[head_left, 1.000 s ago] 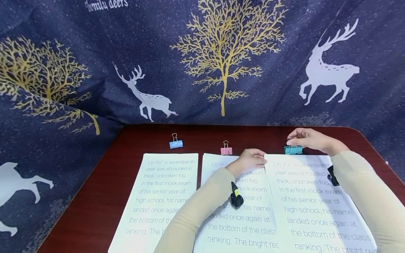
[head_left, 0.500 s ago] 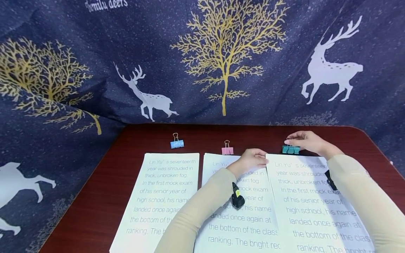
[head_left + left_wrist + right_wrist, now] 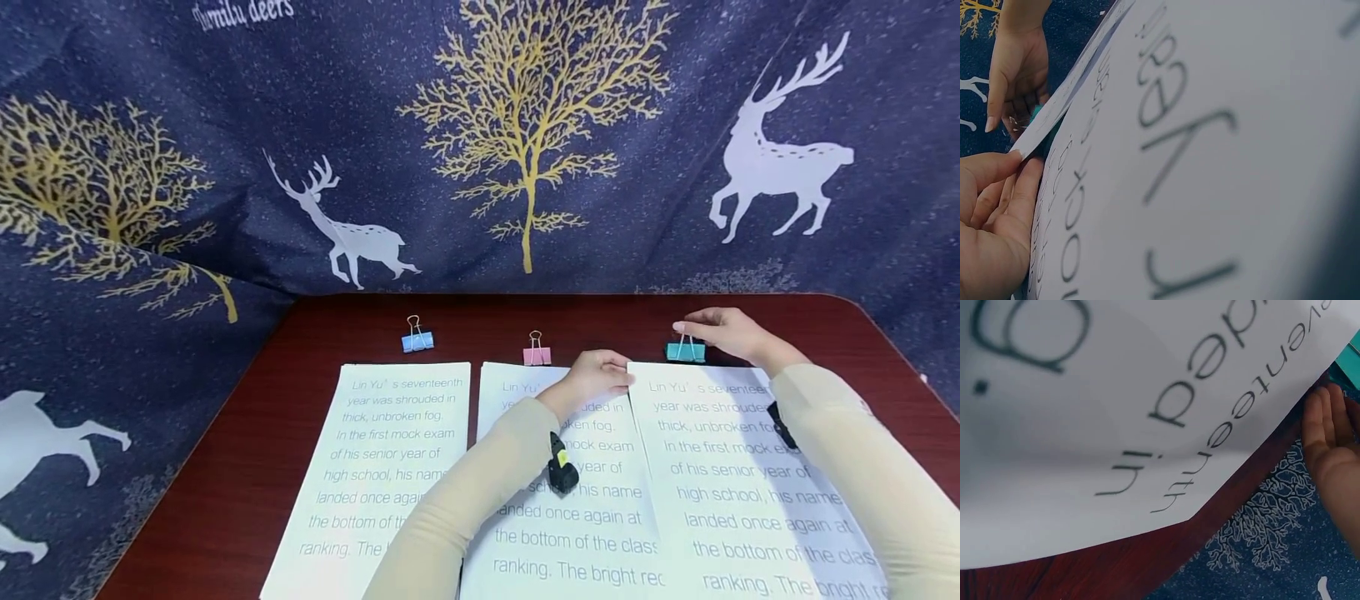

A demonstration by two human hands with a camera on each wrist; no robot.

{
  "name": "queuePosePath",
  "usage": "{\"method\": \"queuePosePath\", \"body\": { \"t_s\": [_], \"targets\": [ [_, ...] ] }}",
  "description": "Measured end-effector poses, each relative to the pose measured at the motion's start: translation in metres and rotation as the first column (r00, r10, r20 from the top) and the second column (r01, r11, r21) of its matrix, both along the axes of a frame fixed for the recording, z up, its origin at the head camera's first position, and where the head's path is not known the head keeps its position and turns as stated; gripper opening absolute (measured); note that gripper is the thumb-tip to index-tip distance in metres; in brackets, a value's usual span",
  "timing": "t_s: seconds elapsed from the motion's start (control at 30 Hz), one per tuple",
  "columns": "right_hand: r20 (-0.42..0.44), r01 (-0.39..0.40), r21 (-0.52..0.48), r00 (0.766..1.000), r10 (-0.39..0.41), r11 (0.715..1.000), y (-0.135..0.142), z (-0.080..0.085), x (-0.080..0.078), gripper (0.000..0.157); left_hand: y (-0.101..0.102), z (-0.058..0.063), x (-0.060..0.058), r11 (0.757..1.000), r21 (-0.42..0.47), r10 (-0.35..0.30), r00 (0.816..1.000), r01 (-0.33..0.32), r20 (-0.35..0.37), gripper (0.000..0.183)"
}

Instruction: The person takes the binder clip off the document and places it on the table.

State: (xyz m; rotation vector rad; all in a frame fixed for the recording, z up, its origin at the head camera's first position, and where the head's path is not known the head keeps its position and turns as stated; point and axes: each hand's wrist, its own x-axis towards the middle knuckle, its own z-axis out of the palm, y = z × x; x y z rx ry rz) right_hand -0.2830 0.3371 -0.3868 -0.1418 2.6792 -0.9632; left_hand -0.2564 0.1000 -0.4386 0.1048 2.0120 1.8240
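My left hand [image 3: 591,380] pinches the top left corner of the right-hand stack of printed paper [image 3: 720,467]. In the left wrist view, the thumb of that hand [image 3: 997,212] presses on top of the sheets with the fingers beneath. Just behind the same stack's top edge, my right hand [image 3: 731,335] grips a teal binder clip [image 3: 686,352] by its wire handles. Part of the clip [image 3: 1350,367] shows at the right edge of the right wrist view. Whether its mouth touches the paper, I cannot tell.
A pink binder clip [image 3: 536,357] lies behind the middle paper stack [image 3: 570,533]. Behind the left paper stack [image 3: 375,467] is a blue binder clip [image 3: 417,342]. The dark red table [image 3: 217,483] ends at a blue patterned cloth [image 3: 465,208].
My right hand has shifted slightly left with the teal binder clip, whose handles now show more upright. The left hand keeps its pinch on the paper corner.
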Motion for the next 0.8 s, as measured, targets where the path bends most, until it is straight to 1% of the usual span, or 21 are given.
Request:
{"method": "queuePosePath", "body": {
  "t_s": [0.07, 0.13, 0.3, 0.4, 0.5, 0.7, 0.8],
  "targets": [
    [0.003, 0.002, 0.0, 1.0, -0.002, 1.0, 0.002, -0.001, 0.0, 0.082, 0.0, 0.0, 0.001, 1.0, 0.0, 0.005, 1.0, -0.005, 0.001, 0.024],
    [0.001, -0.003, -0.021, 1.0, 0.003, 1.0, 0.004, -0.002, 0.001, 0.08, 0.001, 0.0, 0.001, 1.0, 0.02, 0.012, 1.0, -0.013, 0.014, 0.024],
    [0.007, -0.007, -0.124, 1.0, 0.008, 0.992, 0.007, -0.003, 0.004, 0.073, 0.002, -0.003, 0.0, 0.998, 0.07, 0.01, 0.999, -0.012, 0.03, 0.023],
    [0.022, -0.002, -0.142, 1.0, 0.005, 0.99, 0.008, -0.005, 0.007, 0.074, 0.003, -0.004, 0.0, 0.999, 0.037, 0.017, 1.0, -0.018, 0.021, 0.022],
    [0.015, -0.012, -0.124, 1.0, 0.014, 0.992, 0.007, -0.007, 0.009, 0.073, 0.003, -0.006, 0.0, 1.0, -0.001, 0.029, 0.999, -0.029, 0.019, 0.02],
    [-0.053, -0.032, -0.098, 0.998, 0.027, 0.995, 0.002, -0.004, 0.009, 0.065, 0.0, -0.007, -0.003, 0.999, -0.02, 0.03, 1.0, -0.03, -0.008, 0.02],
    [-0.078, -0.036, -0.073, 0.997, 0.03, 0.997, -0.002, -0.001, 0.008, 0.064, -0.003, -0.006, -0.005, 0.994, -0.095, 0.037, 0.996, -0.044, -0.083, 0.016]
  ]
}}
